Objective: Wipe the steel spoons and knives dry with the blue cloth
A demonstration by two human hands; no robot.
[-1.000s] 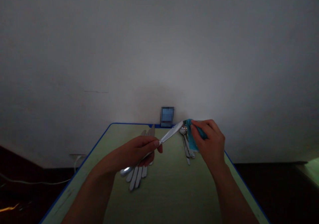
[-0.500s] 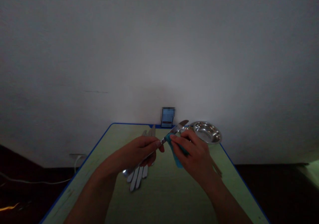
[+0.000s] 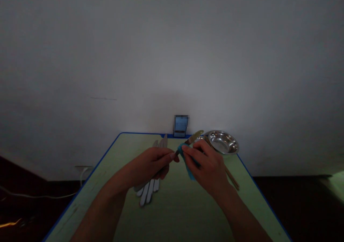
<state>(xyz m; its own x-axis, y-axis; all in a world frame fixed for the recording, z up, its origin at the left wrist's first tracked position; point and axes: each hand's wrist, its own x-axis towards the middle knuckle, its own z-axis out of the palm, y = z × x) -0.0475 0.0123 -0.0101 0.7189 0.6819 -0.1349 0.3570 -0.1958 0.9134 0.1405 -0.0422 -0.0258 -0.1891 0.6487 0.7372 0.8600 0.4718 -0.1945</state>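
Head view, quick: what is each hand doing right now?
Left hand: closed, gripping a silver metal table knife by its handle.
Right hand: closed, pinching a teal cloth against the knife.

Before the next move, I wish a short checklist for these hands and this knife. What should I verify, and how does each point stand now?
1. Left hand holds the table knife by its handle: ok.
2. Right hand pinches the blue cloth at the base of the blade: ok.
3. Blade tip is clear of the metal bowl: cannot tell, they look close in this view.
4. Blade is clean: cannot tell, the light is too dim.
5. Right fingers are away from the cutting edge: cannot tell, the cloth hides it.
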